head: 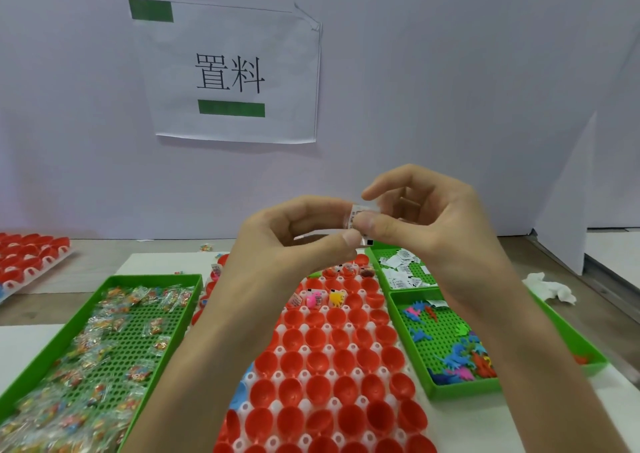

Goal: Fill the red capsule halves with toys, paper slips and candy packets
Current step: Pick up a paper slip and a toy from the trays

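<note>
Both hands are raised above the rack of red capsule halves point(332, 359). My left hand point(294, 241) and my right hand point(426, 217) pinch a small stack of white paper slips point(360, 224) between thumbs and fingers. Most capsule halves in the rack are empty. A few at the far end hold a toy point(335, 296) and a printed slip. A green tray of candy packets point(100, 345) lies to the left. On the right, one green tray holds paper slips point(401, 269) and another holds small plastic toys point(457, 352).
A second rack of red halves point(31, 255) sits at the far left. A crumpled white tissue point(550, 288) lies at the right. A white wall with a printed sign point(232, 71) stands just behind the table.
</note>
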The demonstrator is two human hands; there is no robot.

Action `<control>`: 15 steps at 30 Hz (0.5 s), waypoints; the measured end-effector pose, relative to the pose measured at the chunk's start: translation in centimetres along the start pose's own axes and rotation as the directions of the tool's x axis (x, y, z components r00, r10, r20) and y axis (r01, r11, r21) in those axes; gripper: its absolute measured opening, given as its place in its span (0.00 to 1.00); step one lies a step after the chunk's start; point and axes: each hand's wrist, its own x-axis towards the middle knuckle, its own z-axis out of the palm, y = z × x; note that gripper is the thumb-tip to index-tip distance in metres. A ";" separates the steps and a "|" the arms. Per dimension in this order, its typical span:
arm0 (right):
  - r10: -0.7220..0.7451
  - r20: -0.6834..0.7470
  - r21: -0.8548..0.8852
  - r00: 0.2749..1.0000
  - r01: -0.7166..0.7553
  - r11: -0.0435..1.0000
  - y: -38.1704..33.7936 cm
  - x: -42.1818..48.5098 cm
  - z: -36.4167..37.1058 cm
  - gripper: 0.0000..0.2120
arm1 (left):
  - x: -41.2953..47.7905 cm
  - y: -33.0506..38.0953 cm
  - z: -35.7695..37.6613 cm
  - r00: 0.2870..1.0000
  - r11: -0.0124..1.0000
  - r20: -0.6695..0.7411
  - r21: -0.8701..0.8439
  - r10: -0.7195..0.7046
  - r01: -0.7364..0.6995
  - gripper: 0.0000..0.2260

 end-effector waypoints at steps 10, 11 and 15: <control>0.220 0.219 -0.422 0.950 -0.111 0.900 1.4 0.6 -3.6 0.09 | 0.0 -0.1 -0.4 0.993 0.985 -0.104 0.169 0.062 -0.044 0.10; 0.306 0.216 -0.532 0.927 -0.151 0.833 2.4 0.7 -4.6 0.08 | 0.0 -0.1 -0.5 0.993 0.984 -0.104 0.171 0.060 -0.041 0.10; 0.636 0.141 -0.774 0.759 -0.316 0.549 7.4 0.3 -8.0 0.03 | 0.0 0.1 -0.7 0.994 0.984 -0.092 0.176 0.056 -0.039 0.11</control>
